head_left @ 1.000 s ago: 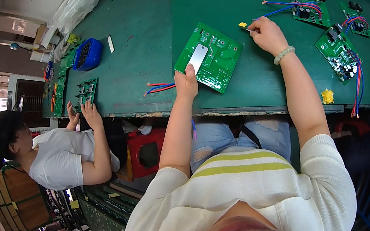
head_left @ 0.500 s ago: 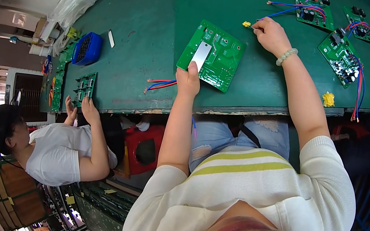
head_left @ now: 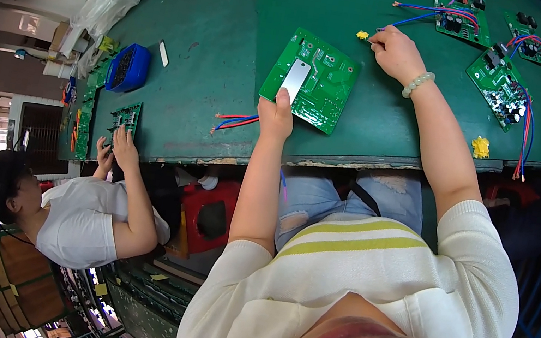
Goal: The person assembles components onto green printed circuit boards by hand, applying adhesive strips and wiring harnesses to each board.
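My left hand (head_left: 277,114) is closed on the lower left edge of a green circuit board (head_left: 324,85). Its thumb presses the end of a pale metal plate (head_left: 294,77) lying on the board. Red and blue wires (head_left: 235,122) stick out to the left below that hand. Over the table to the right of the board, my right hand (head_left: 397,51) is closed in a pinch. Just beside its fingertips is a small crumpled yellow piece (head_left: 362,35). What the fingers grip is too small to make out.
Several wired circuit boards (head_left: 499,85) lie on the green table (head_left: 207,79) at the right. Another yellow lump (head_left: 480,147) sits near the front edge. A blue bin (head_left: 128,68) stands at the left, where a co-worker's hands (head_left: 122,148) touch a board (head_left: 125,117). Another person stands far right.
My hands and the board stay almost where they were. At the left, the co-worker's hands have shifted slightly leftward and up over their board.
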Action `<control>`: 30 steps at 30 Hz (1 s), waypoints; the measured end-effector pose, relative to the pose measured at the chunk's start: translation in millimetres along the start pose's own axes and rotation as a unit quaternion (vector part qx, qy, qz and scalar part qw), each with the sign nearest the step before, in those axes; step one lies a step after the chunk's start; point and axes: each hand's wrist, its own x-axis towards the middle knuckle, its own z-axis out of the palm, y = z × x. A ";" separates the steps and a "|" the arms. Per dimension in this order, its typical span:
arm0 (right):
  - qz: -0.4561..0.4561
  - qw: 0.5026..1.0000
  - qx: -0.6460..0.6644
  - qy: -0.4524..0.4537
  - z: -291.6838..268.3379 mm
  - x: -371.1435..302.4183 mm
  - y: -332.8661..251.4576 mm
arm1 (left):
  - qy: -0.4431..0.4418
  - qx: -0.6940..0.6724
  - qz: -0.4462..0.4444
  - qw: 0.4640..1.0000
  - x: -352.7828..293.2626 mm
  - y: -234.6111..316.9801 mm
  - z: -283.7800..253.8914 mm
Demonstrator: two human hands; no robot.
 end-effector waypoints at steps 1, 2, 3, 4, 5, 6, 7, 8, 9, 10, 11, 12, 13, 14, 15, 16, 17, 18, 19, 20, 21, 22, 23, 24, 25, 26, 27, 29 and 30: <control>0.004 1.000 -0.008 -0.003 -0.1 -0.1 -1.3 | 0.004 0.004 0.004 1.000 -0.1 0.0 0.1; 0.008 1.000 -0.015 -0.006 -0.1 -0.2 -2.4 | 0.004 0.005 0.003 1.000 -0.3 0.0 -0.3; 0.008 1.000 -0.015 -0.006 0.3 0.4 -3.1 | 0.004 0.009 0.000 1.000 -0.3 0.1 -1.2; 0.012 0.999 -0.027 -0.017 0.3 1.8 -3.1 | 0.003 0.012 -0.003 1.000 0.5 1.1 -0.9; 0.017 0.999 -0.040 -0.027 0.1 2.5 -3.0 | 0.002 0.012 -0.002 1.000 0.3 2.3 0.0; 0.018 0.999 -0.040 -0.026 -0.7 2.3 -3.0 | 0.008 0.016 -0.011 1.000 -0.5 3.9 1.0; 0.012 0.999 -0.041 -0.030 -1.5 2.5 -3.9 | 0.015 0.020 -0.020 0.999 -0.7 5.6 1.1; 0.006 0.999 -0.043 -0.033 -2.3 2.5 -4.8 | 0.015 0.020 -0.019 1.000 -0.6 5.0 0.6; 0.006 0.999 -0.042 -0.032 -3.1 2.1 -6.3 | 0.012 0.020 -0.020 1.000 -0.8 3.3 -0.1; 0.008 0.999 -0.038 -0.030 -3.9 1.3 -8.3 | 0.010 0.020 -0.021 1.000 -1.2 2.4 -0.8; 0.010 0.999 -0.034 -0.027 -4.6 1.0 -9.6 | 0.010 0.020 -0.020 1.000 -1.4 1.5 -1.1; 0.009 0.999 -0.034 -0.027 -5.0 1.3 -10.0 | 0.011 0.019 -0.017 1.000 -1.4 0.5 -1.3; 0.012 0.999 -0.033 -0.031 -5.6 1.6 -9.6 | 0.011 0.017 -0.013 1.000 -0.9 0.9 -0.7; 0.014 0.999 -0.031 -0.036 -6.2 1.8 -9.2 | 0.011 0.017 -0.012 1.000 -0.8 1.4 -0.5; 0.015 0.999 -0.031 -0.035 -6.4 1.6 -8.5 | 0.009 0.016 -0.019 1.000 -1.0 2.1 -0.5; 0.015 0.999 -0.030 -0.034 -6.3 1.1 -7.9 | 0.007 0.016 -0.026 1.000 -1.1 3.0 -0.6; 0.016 0.999 -0.029 -0.032 -6.3 0.7 -7.3 | 0.007 0.016 -0.025 1.000 -1.2 3.0 -0.6; 0.016 0.999 -0.029 -0.032 -6.5 0.5 -6.9 | 0.010 0.022 -0.023 0.999 -1.5 2.8 -0.6; 0.018 0.999 -0.025 -0.032 -6.6 0.5 -6.8 | 0.013 0.028 -0.020 0.999 -1.5 2.5 -0.7; 0.020 0.999 -0.022 -0.033 -6.7 0.5 -6.7 | 0.013 0.028 -0.020 0.999 -1.7 1.9 -0.6; 0.020 0.999 -0.021 -0.032 -4.4 0.6 -3.9 | 0.016 0.021 -0.018 0.999 -2.0 1.1 -0.3; 0.017 1.000 -0.004 -0.013 -2.2 0.7 -1.5 | 0.019 0.014 -0.016 1.000 -2.3 0.1 0.3; 0.014 1.000 0.013 0.007 -0.4 1.1 0.6 | 0.020 0.014 -0.016 1.000 -1.9 -1.6 0.4; 0.013 1.000 0.013 0.007 1.5 1.1 2.3 | 0.020 0.017 -0.011 1.000 -1.2 -3.4 0.5; 0.011 1.000 -0.005 0.012 1.8 0.1 0.1 | 0.020 0.020 -0.007 1.000 -0.7 -3.4 0.6; 0.009 1.000 -0.022 0.016 2.1 -1.0 -1.9 | 0.021 0.020 -0.008 1.000 -0.9 -3.3 0.3; 0.008 1.000 -0.022 0.015 2.0 -2.1 -3.6 | 0.016 0.027 -0.010 0.999 -1.1 -3.2 -0.1; 0.012 0.999 -0.051 0.007 1.6 -4.0 -7.1 | 0.011 0.034 -0.012 0.999 -1.4 -3.5 -1.3; 0.011 0.999 -0.051 0.007 2.1 -3.4 -8.3 | 0.012 0.035 -0.011 0.999 -1.1 -5.3 -1.6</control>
